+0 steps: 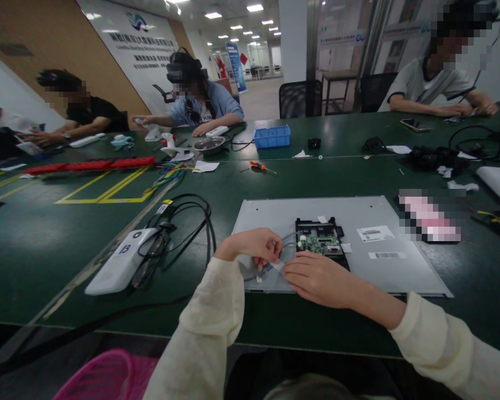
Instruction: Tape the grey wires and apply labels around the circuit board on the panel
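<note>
A flat grey metal panel point(400, 272) lies on the green table in front of me. On its middle sits a black frame with a green circuit board point(323, 244), and grey cables point(289, 240) run left from it. My left hand point(258, 244) is over the panel's left part, its fingers pinched on a small white strip point(277, 265) beside the cables. From the right, my right hand point(316, 278) reaches the same strip with its fingertips, close to the board's lower left corner. White labels point(375, 233) are stuck on the panel's right side.
Left of the panel lies a white power bank point(123, 261) with looped black cables point(208, 222). Beyond are an orange screwdriver point(258, 165), a blue basket point(271, 136) and a metal bowl point(209, 145). A pink phone point(429, 216) is right. Several people sit across the table.
</note>
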### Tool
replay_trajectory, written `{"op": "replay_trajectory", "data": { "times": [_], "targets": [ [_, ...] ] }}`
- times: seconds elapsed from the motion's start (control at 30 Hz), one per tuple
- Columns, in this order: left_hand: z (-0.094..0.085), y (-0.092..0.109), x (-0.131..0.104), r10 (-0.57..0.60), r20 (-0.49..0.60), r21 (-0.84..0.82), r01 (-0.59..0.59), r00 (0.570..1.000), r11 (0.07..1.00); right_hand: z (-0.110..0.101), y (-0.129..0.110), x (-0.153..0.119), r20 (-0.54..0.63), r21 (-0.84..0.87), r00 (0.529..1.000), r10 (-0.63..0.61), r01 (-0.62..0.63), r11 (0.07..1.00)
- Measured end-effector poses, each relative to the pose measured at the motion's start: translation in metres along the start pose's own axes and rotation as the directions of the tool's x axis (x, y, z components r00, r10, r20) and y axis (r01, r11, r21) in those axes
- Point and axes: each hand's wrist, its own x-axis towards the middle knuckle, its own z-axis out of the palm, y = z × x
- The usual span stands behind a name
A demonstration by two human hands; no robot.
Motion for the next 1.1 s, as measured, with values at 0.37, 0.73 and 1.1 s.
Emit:
{"op": "replay_trajectory", "data": {
  "times": [0.37, 0.73, 1.1],
  "targets": [
    [0.0000, -0.0003, 0.0000, -0.002, -0.007, 0.004, 0.002, 1.000, 1.000, -0.0007, 0.0003, 0.0004, -0.010, 0.005, 1.000, 0.003, -0.003, 1.000],
    [-0.0004, -0.0013, -0.0006, 0.002, -0.013, 0.032, -0.002, 1.000, 0.999, -0.0012, 0.0005, 0.0011, -0.021, 0.013, 1.000, 0.004, -0.003, 1.000],
    [-0.0007, 0.0033, -0.0029, -0.022, -0.010, -0.004, 0.022, 1.000, 1.000, -0.0011, 0.0005, 0.0015, -0.023, 0.014, 1.000, 0.003, -0.002, 1.000]
  ]
}}
